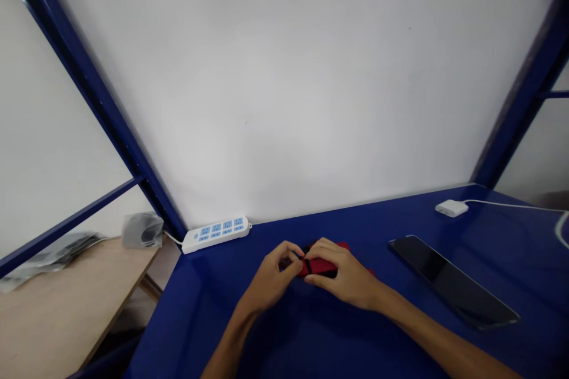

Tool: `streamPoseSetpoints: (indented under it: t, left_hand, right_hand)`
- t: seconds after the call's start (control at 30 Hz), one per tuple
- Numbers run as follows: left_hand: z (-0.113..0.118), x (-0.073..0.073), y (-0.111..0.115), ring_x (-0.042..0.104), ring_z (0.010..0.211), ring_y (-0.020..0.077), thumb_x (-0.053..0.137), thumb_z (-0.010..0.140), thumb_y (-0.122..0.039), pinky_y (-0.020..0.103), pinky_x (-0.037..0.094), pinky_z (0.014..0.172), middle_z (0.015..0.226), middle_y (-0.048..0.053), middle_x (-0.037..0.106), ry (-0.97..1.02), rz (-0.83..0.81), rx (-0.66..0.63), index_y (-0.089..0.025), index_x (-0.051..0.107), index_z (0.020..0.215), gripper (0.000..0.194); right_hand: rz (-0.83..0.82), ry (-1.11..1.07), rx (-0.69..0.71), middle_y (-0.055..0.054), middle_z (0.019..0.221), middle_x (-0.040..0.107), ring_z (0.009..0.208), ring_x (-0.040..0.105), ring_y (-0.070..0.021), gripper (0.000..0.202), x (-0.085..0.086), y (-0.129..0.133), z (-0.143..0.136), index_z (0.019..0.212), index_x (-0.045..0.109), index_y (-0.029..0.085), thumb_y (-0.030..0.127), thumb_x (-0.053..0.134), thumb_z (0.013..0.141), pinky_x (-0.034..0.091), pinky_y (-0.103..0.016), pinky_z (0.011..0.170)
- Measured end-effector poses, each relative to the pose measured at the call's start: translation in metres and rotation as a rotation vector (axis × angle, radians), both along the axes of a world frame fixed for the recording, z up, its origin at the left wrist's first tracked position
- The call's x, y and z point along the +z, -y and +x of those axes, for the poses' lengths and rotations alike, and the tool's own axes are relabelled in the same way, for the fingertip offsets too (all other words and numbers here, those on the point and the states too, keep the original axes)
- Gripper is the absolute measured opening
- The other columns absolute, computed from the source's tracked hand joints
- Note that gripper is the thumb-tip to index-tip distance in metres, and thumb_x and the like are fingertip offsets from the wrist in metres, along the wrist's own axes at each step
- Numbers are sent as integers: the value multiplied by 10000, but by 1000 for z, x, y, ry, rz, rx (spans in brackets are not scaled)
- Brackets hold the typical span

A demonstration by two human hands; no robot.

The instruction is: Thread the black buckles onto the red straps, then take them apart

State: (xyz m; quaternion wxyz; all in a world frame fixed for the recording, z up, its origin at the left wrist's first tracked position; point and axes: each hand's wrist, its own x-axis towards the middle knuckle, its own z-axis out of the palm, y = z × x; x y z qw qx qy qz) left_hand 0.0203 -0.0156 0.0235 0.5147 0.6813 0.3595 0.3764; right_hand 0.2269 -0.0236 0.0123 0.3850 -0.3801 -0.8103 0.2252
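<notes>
Between my two hands, low on the blue table, is a small red object with a black band (316,267); its exact kind does not show. My left hand (273,275) pinches its left end, thumb and fingertips together. From the right, my right hand (343,272) grips it with the thumb along the near side and the fingers over the top. More red material (344,246) shows behind the right hand and by its wrist, mostly covered, so I cannot tell whether it belongs to the same piece.
A white power strip (216,235) lies at the table's back left. Right of my hands rests a dark tablet-like slab (453,281). Behind it sits a white charger (452,208) with a cable. Blue posts frame the wall. A wooden table (53,320) with grey plastic bags stands left.
</notes>
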Motion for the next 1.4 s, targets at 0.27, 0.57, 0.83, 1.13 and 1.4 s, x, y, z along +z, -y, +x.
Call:
streamPoseSetpoints:
  t: [0.27,0.57,0.83,1.13,1.4]
  left_hand:
    - [0,-5,-4,461,645,102,683,872,-405,229,346,656,696,-46,532,124,-85,-134,-190,516,1001,302]
    - [2,-12,-7,440,620,97,750,812,-436,221,338,649,662,-47,497,264,-211,-134,-194,564,959,339]
    - [2,-16,-9,434,600,87,797,764,-388,208,324,615,661,-47,494,326,-295,-124,-185,544,886,347]
    - [11,-21,-8,449,597,82,771,771,-500,210,356,648,636,-75,488,262,-156,-56,-191,532,943,426]
    - [10,-16,-7,538,627,111,648,882,-499,254,432,658,716,-38,551,300,-92,-7,-192,530,991,346]
  right_hand:
    - [57,83,45,-41,994,683,987,562,-234,211,-4,4,-2,1001,677,234,348,761,844,445,-385,924]
    - [28,-1,47,-45,968,674,923,585,-220,173,-7,5,-7,965,680,226,345,746,859,466,-358,864]
    - [25,-51,35,-55,1036,669,971,592,-228,208,-9,6,-10,1046,679,239,330,734,868,463,-369,900]
    - [0,-77,12,-59,1037,681,979,599,-240,209,-10,3,-8,1037,682,250,352,734,862,466,-381,902]
    - [-118,-215,-88,-77,1054,600,999,561,-219,348,2,2,-5,834,610,209,490,477,989,456,-369,927]
